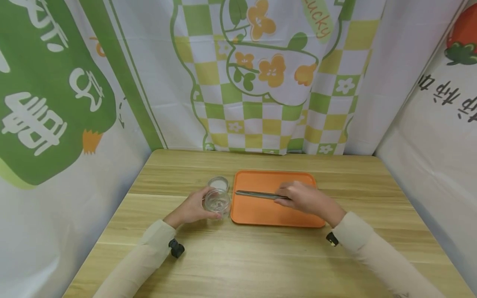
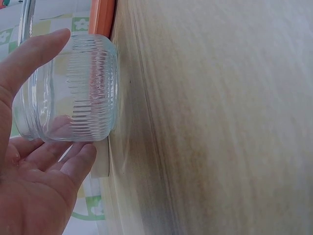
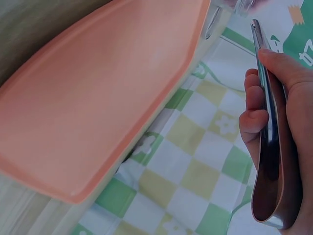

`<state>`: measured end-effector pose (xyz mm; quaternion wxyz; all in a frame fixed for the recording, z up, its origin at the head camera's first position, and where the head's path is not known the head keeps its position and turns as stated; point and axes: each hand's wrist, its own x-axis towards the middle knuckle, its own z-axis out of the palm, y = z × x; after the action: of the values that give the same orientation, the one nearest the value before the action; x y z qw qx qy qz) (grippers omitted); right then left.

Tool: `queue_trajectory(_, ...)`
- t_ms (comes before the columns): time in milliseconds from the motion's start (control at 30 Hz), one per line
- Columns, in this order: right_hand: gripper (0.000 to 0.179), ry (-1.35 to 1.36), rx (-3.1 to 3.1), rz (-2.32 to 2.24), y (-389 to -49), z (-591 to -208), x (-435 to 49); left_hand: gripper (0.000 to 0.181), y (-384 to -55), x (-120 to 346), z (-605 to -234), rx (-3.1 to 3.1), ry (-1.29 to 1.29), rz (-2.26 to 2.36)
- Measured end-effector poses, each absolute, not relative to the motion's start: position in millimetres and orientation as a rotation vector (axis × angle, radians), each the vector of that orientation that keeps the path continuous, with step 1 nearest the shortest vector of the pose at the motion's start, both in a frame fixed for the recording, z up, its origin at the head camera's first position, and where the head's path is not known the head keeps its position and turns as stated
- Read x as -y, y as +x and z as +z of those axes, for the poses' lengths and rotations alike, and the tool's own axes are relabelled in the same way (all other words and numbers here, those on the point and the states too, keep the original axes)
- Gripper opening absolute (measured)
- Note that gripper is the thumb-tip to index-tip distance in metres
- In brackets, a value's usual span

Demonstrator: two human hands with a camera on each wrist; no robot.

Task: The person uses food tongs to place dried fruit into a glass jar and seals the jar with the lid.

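Observation:
A clear glass jar [image 1: 217, 201] with ribbed sides stands on the table just left of the orange tray [image 1: 261, 217]. My left hand [image 1: 193, 207] holds it, thumb on the near side and fingers round the far side; the left wrist view shows the jar [image 2: 90, 93] between thumb [image 2: 44, 51] and fingers. Over the tray, my right hand [image 1: 303, 198] grips metal tongs [image 1: 257, 194], their tips pointing left toward the jar. The right wrist view shows fingers wrapped round the tongs [image 3: 269, 147], the two arms pressed close together. Behind the jar lies a round lid [image 1: 218, 182].
The wooden table [image 1: 238, 256] reaches back to a checked green and yellow curtain [image 1: 261, 116]. Printed cloth walls stand at the left and right sides. The orange tray has a low raised rim and bears nothing visible on its surface.

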<state>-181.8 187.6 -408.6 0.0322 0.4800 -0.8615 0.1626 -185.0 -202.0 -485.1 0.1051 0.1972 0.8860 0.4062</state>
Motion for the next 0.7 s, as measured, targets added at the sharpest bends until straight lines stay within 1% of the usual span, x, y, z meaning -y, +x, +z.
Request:
queue_trajectory(433,0.015,1.547,2.663,0.441,-188.6,-406.1,-154.4,0.09,-184.8,201.9,-485.8,-2.623,0.579,1.174)
queue_trajectory(700,0.019,1.57,2.727,0.448,-191.3,-404.5,-138.4,0.09,-186.2,202.9,-486.3,-2.641,0.582,1.159)
